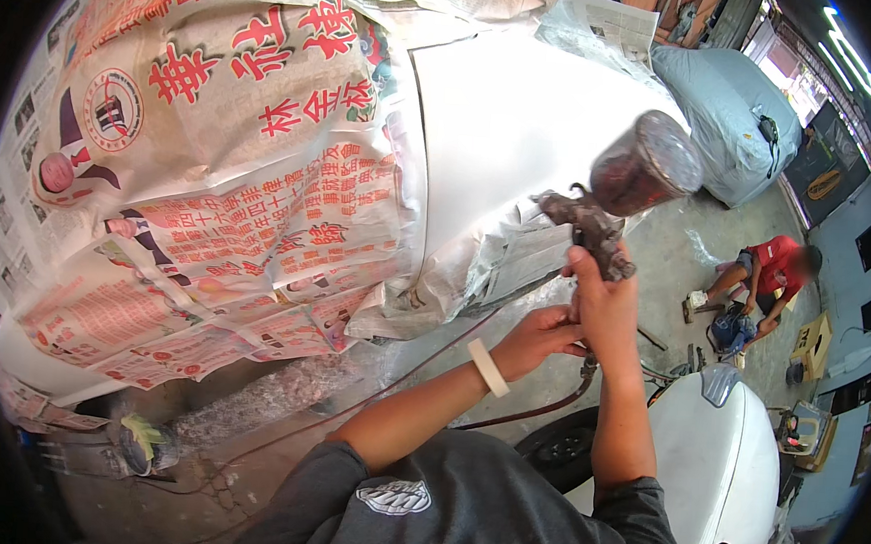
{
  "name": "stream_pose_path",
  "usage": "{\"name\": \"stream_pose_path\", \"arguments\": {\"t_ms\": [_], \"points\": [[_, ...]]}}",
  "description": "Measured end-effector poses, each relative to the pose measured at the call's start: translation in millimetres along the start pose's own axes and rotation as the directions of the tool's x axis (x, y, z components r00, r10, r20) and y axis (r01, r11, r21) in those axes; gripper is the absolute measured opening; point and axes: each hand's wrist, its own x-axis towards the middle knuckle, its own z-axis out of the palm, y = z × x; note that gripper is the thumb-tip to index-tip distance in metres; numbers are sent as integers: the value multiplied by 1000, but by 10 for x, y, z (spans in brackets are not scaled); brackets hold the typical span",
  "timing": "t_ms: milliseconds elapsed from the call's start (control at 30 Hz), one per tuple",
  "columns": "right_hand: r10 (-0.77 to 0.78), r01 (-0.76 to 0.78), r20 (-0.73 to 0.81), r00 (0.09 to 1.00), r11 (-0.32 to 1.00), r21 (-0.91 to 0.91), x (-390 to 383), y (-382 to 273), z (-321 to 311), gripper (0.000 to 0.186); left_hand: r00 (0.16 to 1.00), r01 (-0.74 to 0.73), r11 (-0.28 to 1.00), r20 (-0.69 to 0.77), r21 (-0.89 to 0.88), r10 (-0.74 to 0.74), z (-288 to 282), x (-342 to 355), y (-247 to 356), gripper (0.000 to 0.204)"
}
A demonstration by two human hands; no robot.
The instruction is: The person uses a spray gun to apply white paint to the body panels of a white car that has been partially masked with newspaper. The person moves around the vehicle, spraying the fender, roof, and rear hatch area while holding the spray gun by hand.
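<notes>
A paint-smeared spray gun point(595, 236) with a reddish-brown cup point(648, 165) on top is held up in front of me, its front end toward the left. My right hand point(603, 299) is closed round its handle, the thumb high at the back. Beside the handle's lower end my left hand point(542, 339) has its fingers closed at the base; the exact grip is partly hidden. A dark hose point(547, 408) runs down from the handle. Beyond the gun lies a smooth white car panel point(507, 128), bordered by newspaper sheets point(252, 193) that cover the car body.
A white vehicle point(707, 454) stands close on my right, its dark wheel point(559, 446) near my right arm. Another person in a red shirt point(778, 270) sits low farther right. A grey covered vehicle point(724, 120) stands at the back. Hoses cross the concrete floor point(350, 405).
</notes>
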Motion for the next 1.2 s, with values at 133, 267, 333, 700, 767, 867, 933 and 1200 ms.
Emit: {"name": "stream_pose_path", "arguments": {"t_ms": [133,267,333,700,767,867,933,1200], "points": [[-117,95,-150,982,985,-143,61,46,-239,24,992,41,999,119,-32,-37,134,292,-76,32],[-123,98,-141,982,980,-174,119,-78,-168,24,996,41,999,83,-21,-39,159,308,40,34],[-113,103,-92,989,989,-106,131,-167,-34,23,997,15,1000,74,-8,-14,104,222,152,36],[-19,5,216,976,998,65,132,-618,211,23,944,247,918,-292,312,-155,-896,-1183,-170,33],[-123,127,137,983,992,-22,263,-562,119,25,889,384,845,-397,373,-229,-1233,-1649,-341,36],[-108,104,-8,994,972,-212,463,-467,-120,36,726,505,823,-643,260,-243,-1682,-2430,-813,39],[-190,159,-93,977,950,-268,598,-392,-228,42,656,560,816,-677,141,-334,-2105,-3005,-1212,39],[-78,85,61,995,989,-122,562,-880,24,32,542,701,706,-717,97,-439,-2098,-3420,-1287,54]]}}
